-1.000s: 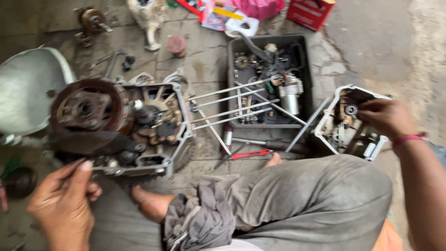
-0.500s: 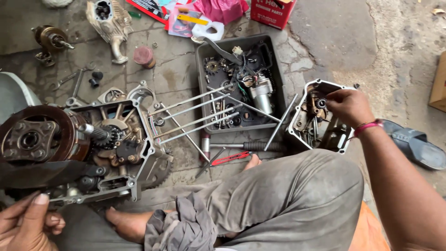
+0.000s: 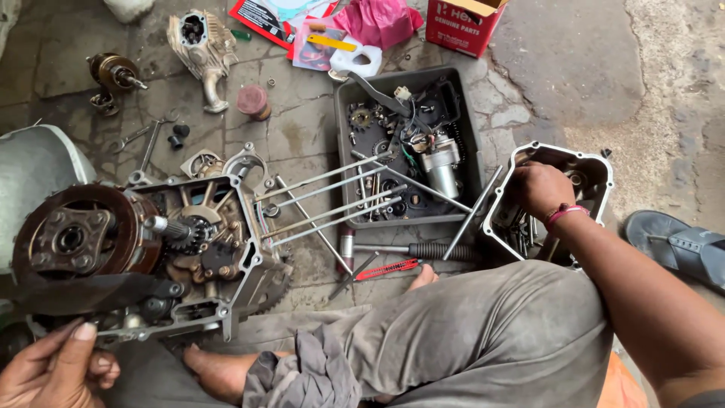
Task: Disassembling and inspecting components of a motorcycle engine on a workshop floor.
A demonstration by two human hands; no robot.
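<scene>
A greasy engine crankcase (image 3: 204, 257) with a round clutch drum (image 3: 75, 238) and long studs (image 3: 332, 200) lies on the floor by my bent leg. My left hand (image 3: 57, 366) rests at the crankcase's near edge, fingers curled against a dark strip; whether it grips anything is unclear. My right hand (image 3: 540, 189) reaches into an aluminium engine cover (image 3: 593, 170) holding small tools and parts; its fingertips are hidden inside.
A dark plastic tray (image 3: 472, 143) holds gears and a starter motor. A red-handled cutter (image 3: 389, 269), a black-grip tool (image 3: 430, 251), spanners, a cylinder part (image 3: 200, 45), a red box (image 3: 464, 23) and a sandal (image 3: 680, 245) lie around.
The view has swung left and down. My right hand has dipped deeper into the engine cover. My left hand has stayed by the crankcase's near edge.
</scene>
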